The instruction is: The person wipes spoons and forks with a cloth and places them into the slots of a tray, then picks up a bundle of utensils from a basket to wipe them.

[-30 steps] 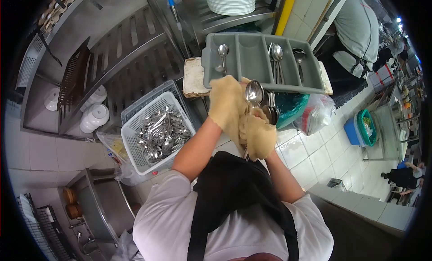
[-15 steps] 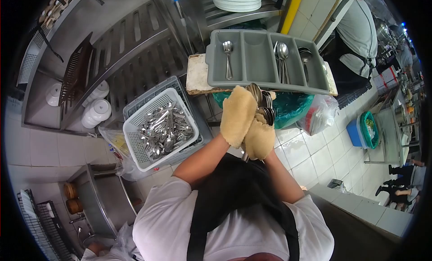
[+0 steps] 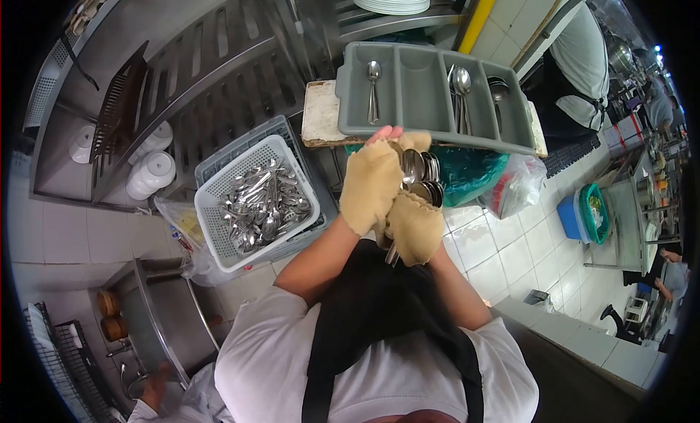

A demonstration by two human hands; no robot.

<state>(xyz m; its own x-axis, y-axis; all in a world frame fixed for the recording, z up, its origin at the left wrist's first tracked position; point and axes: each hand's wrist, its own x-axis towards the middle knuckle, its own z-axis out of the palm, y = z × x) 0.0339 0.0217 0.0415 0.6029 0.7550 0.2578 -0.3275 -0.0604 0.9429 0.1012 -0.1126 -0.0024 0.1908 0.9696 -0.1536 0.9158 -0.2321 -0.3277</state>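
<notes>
The big white basket (image 3: 219,244) sits low on the person's left side and is full of loose shiny cutlery, piled every which way. Higher up, the grey tray (image 3: 430,95) rests on a board and has long slots, so spoons can lie flat in rows; a few lie there with their bowls at the far end. In front of the chest, both hands are wrapped in a yellow cloth (image 3: 368,186), likely so they can rub metal dry. The left hand (image 3: 372,182) lies curled over the top. The right hand (image 3: 414,225) has its grip closed round a bunch of spoons (image 3: 417,169). The spoons stand up on end, bowls pointing at the tray, handles poking down below the cloth.
</notes>
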